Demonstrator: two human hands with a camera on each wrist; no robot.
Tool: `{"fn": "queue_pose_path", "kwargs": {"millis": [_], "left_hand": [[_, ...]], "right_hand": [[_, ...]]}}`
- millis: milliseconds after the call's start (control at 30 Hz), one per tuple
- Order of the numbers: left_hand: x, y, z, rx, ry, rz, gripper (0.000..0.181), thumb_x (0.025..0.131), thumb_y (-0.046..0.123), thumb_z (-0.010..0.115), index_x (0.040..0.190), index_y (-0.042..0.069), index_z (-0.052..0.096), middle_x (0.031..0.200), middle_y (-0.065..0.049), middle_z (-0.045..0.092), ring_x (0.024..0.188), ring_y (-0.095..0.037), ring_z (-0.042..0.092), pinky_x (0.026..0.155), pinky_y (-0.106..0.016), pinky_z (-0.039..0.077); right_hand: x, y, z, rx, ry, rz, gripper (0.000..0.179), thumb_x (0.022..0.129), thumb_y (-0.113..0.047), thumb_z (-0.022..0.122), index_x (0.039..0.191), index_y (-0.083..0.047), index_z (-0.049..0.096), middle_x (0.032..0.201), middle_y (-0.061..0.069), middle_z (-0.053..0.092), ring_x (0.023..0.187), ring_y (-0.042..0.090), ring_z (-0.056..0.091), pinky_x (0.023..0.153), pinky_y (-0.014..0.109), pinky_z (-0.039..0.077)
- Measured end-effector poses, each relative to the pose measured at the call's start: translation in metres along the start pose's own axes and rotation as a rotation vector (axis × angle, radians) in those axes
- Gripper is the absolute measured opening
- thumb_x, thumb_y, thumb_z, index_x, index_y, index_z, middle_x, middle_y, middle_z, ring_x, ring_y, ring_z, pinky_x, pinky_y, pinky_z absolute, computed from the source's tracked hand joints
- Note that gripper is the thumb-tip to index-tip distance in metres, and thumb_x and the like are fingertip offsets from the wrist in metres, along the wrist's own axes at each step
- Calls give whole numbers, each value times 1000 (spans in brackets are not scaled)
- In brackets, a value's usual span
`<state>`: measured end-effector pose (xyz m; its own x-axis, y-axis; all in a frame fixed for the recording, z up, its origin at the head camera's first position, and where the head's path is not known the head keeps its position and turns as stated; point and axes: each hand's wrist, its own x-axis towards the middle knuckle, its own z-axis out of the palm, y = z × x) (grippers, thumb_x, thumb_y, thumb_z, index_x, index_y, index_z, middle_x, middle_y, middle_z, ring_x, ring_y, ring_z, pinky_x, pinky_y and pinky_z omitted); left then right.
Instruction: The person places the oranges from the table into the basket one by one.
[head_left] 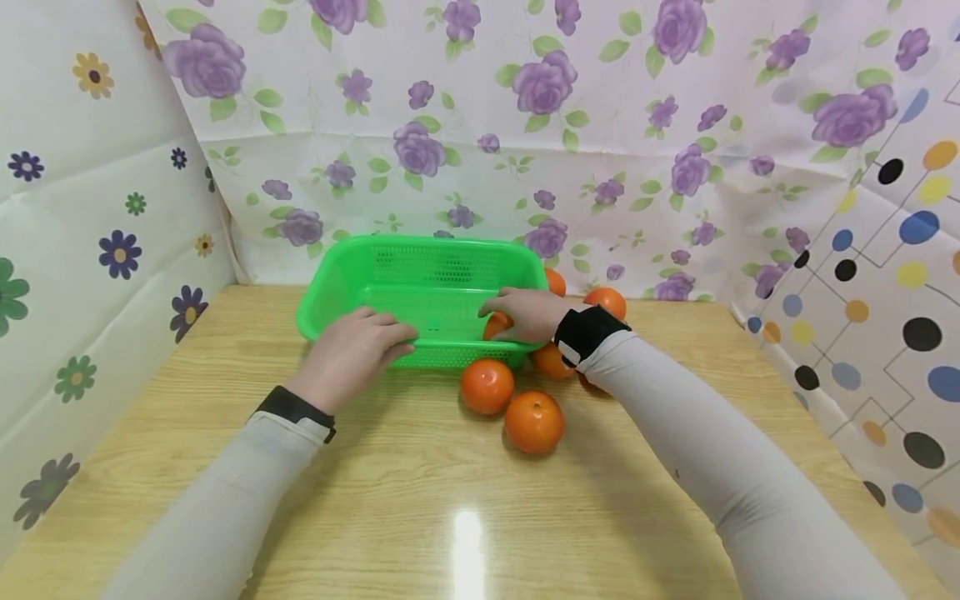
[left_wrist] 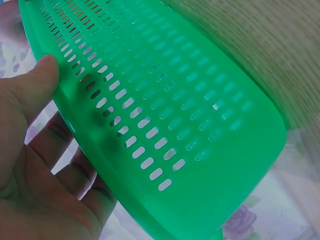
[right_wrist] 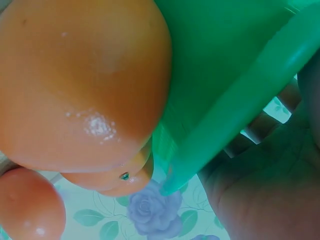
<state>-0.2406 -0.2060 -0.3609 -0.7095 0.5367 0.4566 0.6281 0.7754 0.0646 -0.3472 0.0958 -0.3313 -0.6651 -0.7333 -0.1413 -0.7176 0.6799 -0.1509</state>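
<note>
A green plastic basket (head_left: 420, 354) with slotted sides stands near the back of the table. My left hand (head_left: 352, 354) grips its front rim. In the left wrist view the thumb (left_wrist: 45, 75) lies on the outer wall and the fingers (left_wrist: 75, 172) reach behind the rim. My right hand (head_left: 525, 315) reaches over the right end of the basket, its fingers curled round an orange (head_left: 496, 325) inside; the hand partly covers it. In the right wrist view the palm (right_wrist: 270, 185) is beside the rim, and that orange is hidden.
Two oranges, a nearer one (head_left: 534, 422) and one by the front wall (head_left: 487, 386), lie before the basket. Several more, including one at the back (head_left: 606, 302), lie by its right end, partly behind my right arm. Flowered sheets (head_left: 480, 167) enclose the wooden table (head_left: 360, 500).
</note>
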Motion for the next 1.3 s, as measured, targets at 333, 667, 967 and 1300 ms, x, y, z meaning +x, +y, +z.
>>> {"fn": "queue_pose_path", "kwargs": {"millis": [333, 667, 967, 1300], "left_hand": [[-6, 0, 3, 1, 8, -2, 18, 102, 16, 82, 118, 9, 84, 108, -7, 81, 100, -32, 72, 90, -44, 61], [-9, 2, 7, 4, 10, -15, 20, 102, 17, 82, 120, 8, 84, 108, -8, 81, 99, -31, 71, 89, -44, 60], [-6, 1, 5, -13, 8, -23, 20, 103, 16, 81, 120, 7, 84, 109, -9, 81, 99, -33, 71, 88, -45, 61], [0, 0, 2, 2, 10, -13, 20, 102, 16, 82, 120, 8, 84, 109, -9, 82, 99, -33, 71, 88, -45, 61]], "right_hand": [[-5, -10, -2, 19, 12, -1, 52, 110, -25, 73, 157, -8, 59, 145, 19, 63, 130, 35, 63, 112, 46, 54], [-9, -6, 1, 42, 53, 8, 55, 110, -31, 74, 158, -11, 59, 152, 19, 58, 137, 36, 59, 116, 49, 52], [-31, -12, -4, 79, 181, -17, 57, 108, -35, 76, 158, -13, 59, 160, 17, 53, 141, 37, 58, 112, 49, 55], [-72, -22, 2, 108, 298, -2, 57, 109, -39, 74, 158, -14, 61, 163, 13, 52, 148, 33, 53, 116, 49, 54]]}}
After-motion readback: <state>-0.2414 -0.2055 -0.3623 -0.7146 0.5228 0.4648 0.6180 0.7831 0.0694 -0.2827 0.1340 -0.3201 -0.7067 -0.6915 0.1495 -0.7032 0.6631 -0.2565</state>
